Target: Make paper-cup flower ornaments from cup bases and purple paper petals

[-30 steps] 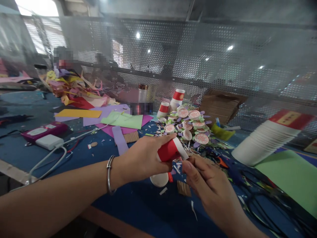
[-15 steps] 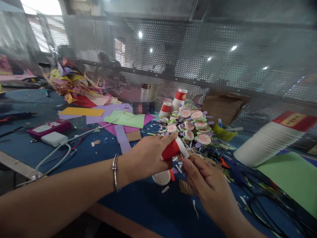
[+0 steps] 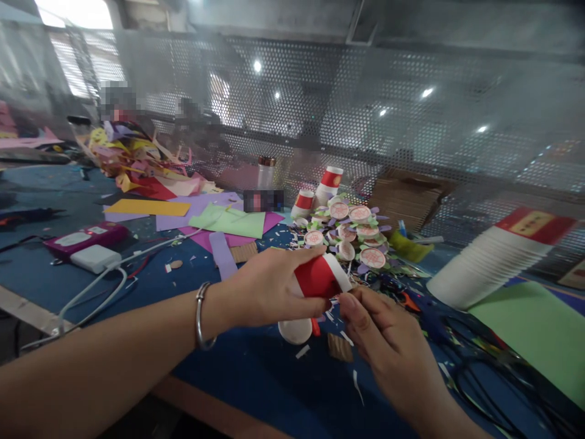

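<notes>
A red and white paper cup [image 3: 316,277] lies on its side in my left hand [image 3: 267,286], whose fingers are wrapped round it. At the cup's white end, my right hand [image 3: 384,332] has thumb and fingertips pinched together; what is between them is hidden. Just below the cup, a round white piece [image 3: 295,331] with a bit of red beside it rests on the blue table [image 3: 237,372]. Behind my hands is a pile of small white discs with red prints [image 3: 359,235] and green and purple paper bits.
Tall stack of paper cups [image 3: 493,262] leans at right, beside green paper [image 3: 534,335] and black cables [image 3: 475,372]. Coloured sheets [image 3: 228,219], a magenta box [image 3: 86,239] and a white adapter [image 3: 97,258] lie left. A perforated metal screen [image 3: 292,91] stands behind.
My left hand has turned the cup slightly, and its fingers now show more of the red side. My right hand stays pinched at the white end. The view has shifted a little.
</notes>
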A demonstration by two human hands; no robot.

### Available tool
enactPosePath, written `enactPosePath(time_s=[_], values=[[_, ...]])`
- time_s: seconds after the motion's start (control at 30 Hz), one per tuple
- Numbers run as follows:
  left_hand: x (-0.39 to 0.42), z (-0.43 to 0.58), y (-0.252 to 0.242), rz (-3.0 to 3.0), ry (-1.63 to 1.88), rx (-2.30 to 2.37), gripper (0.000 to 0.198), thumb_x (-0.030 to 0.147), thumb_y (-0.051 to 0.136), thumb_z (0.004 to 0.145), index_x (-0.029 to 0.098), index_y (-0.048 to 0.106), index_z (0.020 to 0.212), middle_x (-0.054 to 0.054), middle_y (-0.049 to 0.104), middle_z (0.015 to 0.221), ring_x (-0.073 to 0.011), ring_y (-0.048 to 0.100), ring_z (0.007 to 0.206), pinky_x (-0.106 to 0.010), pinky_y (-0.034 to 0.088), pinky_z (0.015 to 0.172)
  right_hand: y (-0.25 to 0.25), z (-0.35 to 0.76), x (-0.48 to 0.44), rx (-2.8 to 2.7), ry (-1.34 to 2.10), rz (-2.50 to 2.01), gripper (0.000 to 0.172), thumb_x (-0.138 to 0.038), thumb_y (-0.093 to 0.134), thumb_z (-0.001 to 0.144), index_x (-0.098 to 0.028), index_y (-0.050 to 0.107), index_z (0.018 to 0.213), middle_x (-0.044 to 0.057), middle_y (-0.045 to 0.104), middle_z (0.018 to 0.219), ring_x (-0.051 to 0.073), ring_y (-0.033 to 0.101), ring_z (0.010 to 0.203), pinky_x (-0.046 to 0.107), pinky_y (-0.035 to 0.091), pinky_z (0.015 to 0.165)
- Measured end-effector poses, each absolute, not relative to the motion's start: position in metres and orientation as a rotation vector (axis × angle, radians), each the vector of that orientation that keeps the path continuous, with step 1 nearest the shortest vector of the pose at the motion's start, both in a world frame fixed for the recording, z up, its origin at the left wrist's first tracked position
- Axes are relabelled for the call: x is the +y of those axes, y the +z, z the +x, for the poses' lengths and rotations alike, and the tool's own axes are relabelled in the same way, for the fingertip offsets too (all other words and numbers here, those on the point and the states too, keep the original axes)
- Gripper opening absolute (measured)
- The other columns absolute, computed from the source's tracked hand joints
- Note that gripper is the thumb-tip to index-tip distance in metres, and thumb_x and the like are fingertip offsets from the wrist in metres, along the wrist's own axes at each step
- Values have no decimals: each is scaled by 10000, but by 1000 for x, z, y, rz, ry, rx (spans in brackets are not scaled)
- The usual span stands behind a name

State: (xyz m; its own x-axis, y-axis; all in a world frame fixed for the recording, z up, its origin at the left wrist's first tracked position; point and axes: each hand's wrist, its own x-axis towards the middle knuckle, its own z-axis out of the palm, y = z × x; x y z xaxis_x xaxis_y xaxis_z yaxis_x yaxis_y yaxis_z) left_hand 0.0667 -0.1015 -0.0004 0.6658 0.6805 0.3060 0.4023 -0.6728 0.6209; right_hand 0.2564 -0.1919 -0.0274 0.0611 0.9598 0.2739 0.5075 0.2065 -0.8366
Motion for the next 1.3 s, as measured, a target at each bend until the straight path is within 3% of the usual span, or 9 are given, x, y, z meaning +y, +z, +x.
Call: enactPosePath(time_s=[0.13, 0.23, 0.33, 0.5, 0.67, 0.97, 1.3], values=[[-89, 65, 5, 1841, 571, 591, 548, 508, 706, 830, 198, 641, 1277, -95, 708, 1184, -229, 665, 1024, -313, 511, 843, -26, 258, -192, -1593, 619, -1422, 423, -546, 511, 973, -223, 512, 699, -21, 446, 626, 112, 362, 490, 244, 284, 419], [-85, 69, 1, 1528, 412, 486, 366, 429, 727, 830, 175, 698, 1092, -73, 732, 991, -168, 675, 826, -273, 508, 739, -26, 259, -192, -1605, 655, -1408, 420, -536, 515, 974, -222, 504, 697, -28, 439, 633, 107, 348, 490, 249, 273, 428], [-87, 72, -2, 1427, 334, 465, 304, 350, 779, 784, 161, 691, 1006, -38, 708, 853, -129, 636, 686, -253, 495, 670, -24, 259, -193, -1607, 672, -1417, 421, -545, 510, 974, -220, 525, 706, -35, 419, 608, 111, 353, 498, 256, 271, 447], [-92, 74, 1, 1583, 403, 457, 326, 273, 767, 780, 147, 648, 1056, -11, 654, 832, -103, 580, 678, -213, 466, 628, -19, 259, -195, -1589, 698, -1417, 428, -574, 522, 957, -216, 577, 729, -42, 408, 581, 113, 330, 501, 262, 260, 463], [-90, 73, -1, 1750, 427, 456, 399, 243, 758, 727, 153, 623, 1092, -8, 640, 882, -108, 562, 687, -209, 459, 602, -22, 255, -194, -1604, 645, -1384, 439, -535, 518, 967, -225, 510, 656, -40, 417, 539, 125, 382, 515, 239, 312, 466], [-86, 70, -1, 1976, 442, 512, 411, 191, 715, 653, 174, 620, 1053, 5, 631, 875, -118, 540, 675, -211, 449, 555, -32, 252, -195, -1582, 695, -1374, 422, -531, 533, 962, -213, 522, 685, -58, 375, 563, 103, 320, 498, 235, 272, 461], [-87, 72, -5, 2044, 548, 513, 478, 191, 739, 622, 170, 607, 1081, -7, 647, 916, -148, 583, 751, -255, 476, 646, -34, 258, -194, -1750, 438, -1316, 382, -432, 507, 1001, -220, 515, 684, -57, 420, 565, 101, 383, 496, 224, 309, 460]])
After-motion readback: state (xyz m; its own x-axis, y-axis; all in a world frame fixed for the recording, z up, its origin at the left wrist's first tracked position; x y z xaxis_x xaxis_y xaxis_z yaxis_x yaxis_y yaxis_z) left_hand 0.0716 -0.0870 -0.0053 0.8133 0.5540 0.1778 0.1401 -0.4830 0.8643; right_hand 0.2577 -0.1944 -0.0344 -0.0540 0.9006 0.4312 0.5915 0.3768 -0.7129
